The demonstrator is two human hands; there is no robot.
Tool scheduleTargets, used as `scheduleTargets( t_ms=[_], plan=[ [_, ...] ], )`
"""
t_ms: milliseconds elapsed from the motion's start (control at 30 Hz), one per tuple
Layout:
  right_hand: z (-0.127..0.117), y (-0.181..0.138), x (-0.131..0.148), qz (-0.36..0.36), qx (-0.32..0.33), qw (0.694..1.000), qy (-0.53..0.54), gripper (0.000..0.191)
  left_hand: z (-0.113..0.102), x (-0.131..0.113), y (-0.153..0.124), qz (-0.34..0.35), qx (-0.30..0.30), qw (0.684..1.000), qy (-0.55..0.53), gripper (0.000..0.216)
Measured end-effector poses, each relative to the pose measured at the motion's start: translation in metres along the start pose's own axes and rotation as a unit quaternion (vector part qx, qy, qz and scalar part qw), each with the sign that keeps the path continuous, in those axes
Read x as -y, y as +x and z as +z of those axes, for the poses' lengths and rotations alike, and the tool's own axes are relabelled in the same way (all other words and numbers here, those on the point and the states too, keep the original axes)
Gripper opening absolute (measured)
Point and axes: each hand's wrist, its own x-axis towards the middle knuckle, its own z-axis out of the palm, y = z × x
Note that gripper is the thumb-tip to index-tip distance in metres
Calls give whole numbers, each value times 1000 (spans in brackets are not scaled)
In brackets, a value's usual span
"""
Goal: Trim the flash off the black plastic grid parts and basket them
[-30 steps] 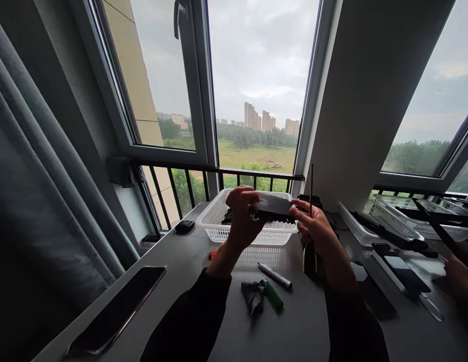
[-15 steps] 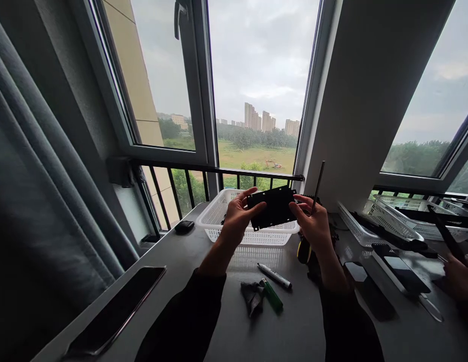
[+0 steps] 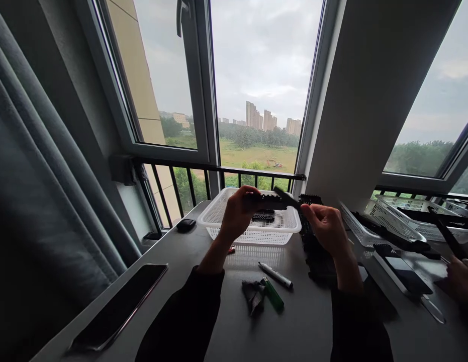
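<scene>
My left hand (image 3: 236, 211) is closed on a black panel (image 3: 271, 201), turned nearly edge-on above the white basket (image 3: 252, 236). From my right hand (image 3: 326, 221), a dark flat strip (image 3: 287, 196) slants up and leftward over the panel's right end. My right fingers are closed on the strip's near end; whether it is part of the panel I cannot tell. Inside the basket lies a black ridged part (image 3: 263, 216). Beside and below my right hand is a long black toothed part (image 3: 311, 246).
A marker (image 3: 275, 275), green lighter (image 3: 273, 295) and crumpled grey scrap (image 3: 253, 296) lie in front. At left are a phone (image 3: 120, 306) and small black case (image 3: 186, 224). Rightward are more baskets (image 3: 399, 226), phones (image 3: 403, 269) and another person's hand (image 3: 460, 276).
The panel has tipped from face-on to nearly edge-on. My right hand has turned and moved slightly right. The yellow-and-black screwdriver seen at it before is no longer visible.
</scene>
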Motion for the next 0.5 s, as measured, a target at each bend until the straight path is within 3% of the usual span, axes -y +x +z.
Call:
scheduleTargets(
  t_ms=[133, 300, 500],
  plan=[
    [1, -2, 0, -31, 49, 992, -113, 63, -2, -2, -2, 37, 32, 998, 34, 16],
    [8, 0, -5, -31, 23, 987, -157, 63, -2, -1, -5, 65, 63, 994, 67, 12],
    [5, 2, -17, -9, -2, 986, -166, 64, -5, -3, -3, 59, 17, 997, 50, 14]
  ],
)
